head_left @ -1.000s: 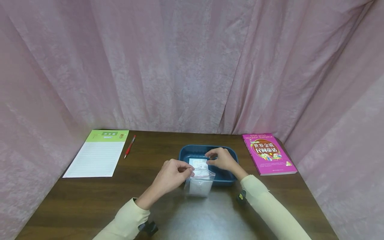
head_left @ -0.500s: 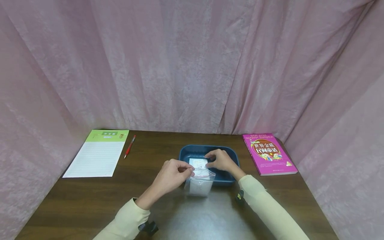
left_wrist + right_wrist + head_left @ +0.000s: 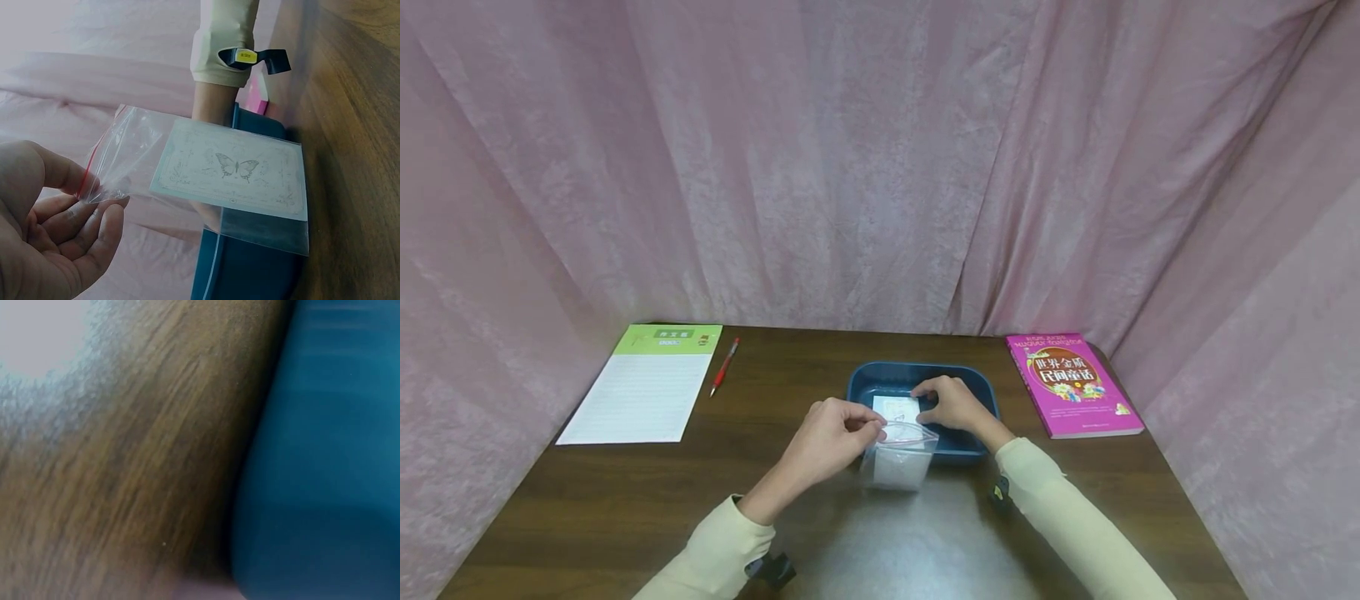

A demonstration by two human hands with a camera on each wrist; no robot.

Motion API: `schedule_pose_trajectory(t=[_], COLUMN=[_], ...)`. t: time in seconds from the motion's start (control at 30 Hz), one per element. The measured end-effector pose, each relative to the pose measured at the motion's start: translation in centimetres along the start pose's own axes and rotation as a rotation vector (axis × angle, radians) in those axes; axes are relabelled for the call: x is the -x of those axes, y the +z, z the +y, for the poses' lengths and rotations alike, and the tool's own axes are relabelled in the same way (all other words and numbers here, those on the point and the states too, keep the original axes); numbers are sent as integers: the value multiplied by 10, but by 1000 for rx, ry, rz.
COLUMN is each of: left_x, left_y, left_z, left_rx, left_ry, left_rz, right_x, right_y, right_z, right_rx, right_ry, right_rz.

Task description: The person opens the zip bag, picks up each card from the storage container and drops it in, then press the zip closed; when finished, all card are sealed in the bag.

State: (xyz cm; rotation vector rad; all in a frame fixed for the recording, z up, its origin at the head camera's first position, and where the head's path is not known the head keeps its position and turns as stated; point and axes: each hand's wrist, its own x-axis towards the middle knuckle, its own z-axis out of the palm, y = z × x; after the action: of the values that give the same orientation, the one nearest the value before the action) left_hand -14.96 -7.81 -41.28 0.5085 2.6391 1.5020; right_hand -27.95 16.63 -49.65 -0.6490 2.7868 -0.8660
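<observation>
A clear zip-lock bag (image 3: 901, 467) with a red strip along its mouth hangs from my left hand (image 3: 827, 437), whose thumb and fingers pinch a top corner. In the left wrist view, a pale card (image 3: 231, 165) printed with a butterfly lies inside the bag. Behind it stands a dark blue tray (image 3: 981, 387). My right hand (image 3: 955, 404) reaches into the tray, thumb and forefinger spread apart at the right edge of a white card (image 3: 893, 406). Whether they grip the card is not clear. The right wrist view shows only the tray's blurred side and the table.
A lined writing pad (image 3: 640, 392) with a green header lies at the left, a red pen (image 3: 725, 367) beside it. To the tray's right is a pink book (image 3: 1071, 385). Pink curtains (image 3: 850, 167) enclose the wooden table (image 3: 587, 517) at the back and sides.
My right hand has shifted slightly left in the tray, and its thumb has moved a little lower along the card's edge. The left hand and the bag have stayed in place.
</observation>
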Motion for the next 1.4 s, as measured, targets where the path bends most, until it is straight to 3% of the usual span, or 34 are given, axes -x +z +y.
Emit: schedule_pose_trajectory(t=[0.3,1.17,1.4], left_x=[0,0,0], left_y=[0,0,0], left_z=[1,1,0], left_rx=[1,-2,2], left_ry=[-8,4,0], left_rz=[-5,12,16], right_x=[-1,-1,2], right_y=[0,2,-3], right_z=[0,-2,-5], right_rx=[0,-3,-62], right_ry=[0,-26,-48], right_rz=[-33,17,62])
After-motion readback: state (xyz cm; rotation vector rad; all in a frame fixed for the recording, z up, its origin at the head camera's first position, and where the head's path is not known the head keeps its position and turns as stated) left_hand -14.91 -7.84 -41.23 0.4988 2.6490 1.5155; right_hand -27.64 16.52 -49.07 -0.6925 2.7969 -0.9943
